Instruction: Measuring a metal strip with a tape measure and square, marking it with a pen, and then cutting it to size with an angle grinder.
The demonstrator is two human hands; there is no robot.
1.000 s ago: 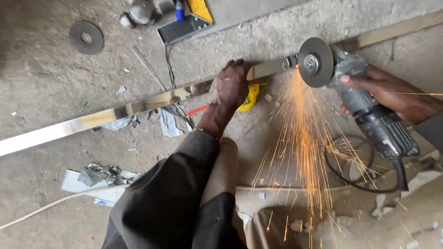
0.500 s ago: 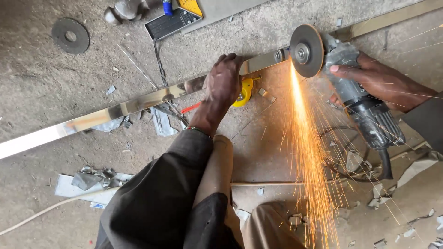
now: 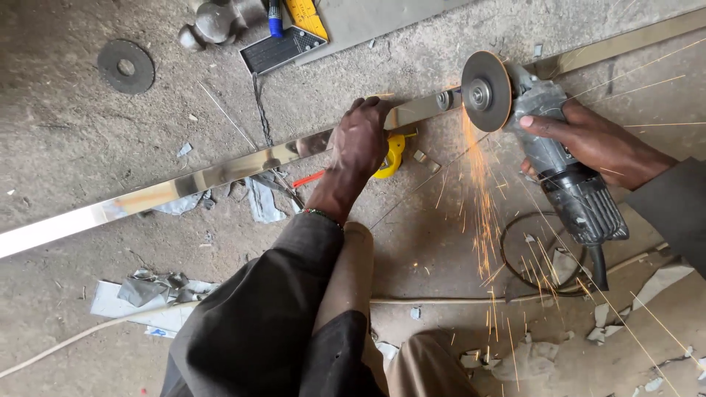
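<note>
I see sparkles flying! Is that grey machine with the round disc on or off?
On. Orange sparks shoot from where the grey angle grinder meets the shiny metal bar.

A rough grey concrete floor [image 3: 88, 147] is being shown from above, lit by even daylight. Torn paper scraps [image 3: 140, 298] are being seen lying at the lower left of the frame and more at the lower right. A flat grey sheet [image 3: 382, 16] is lying along the top edge.
</note>
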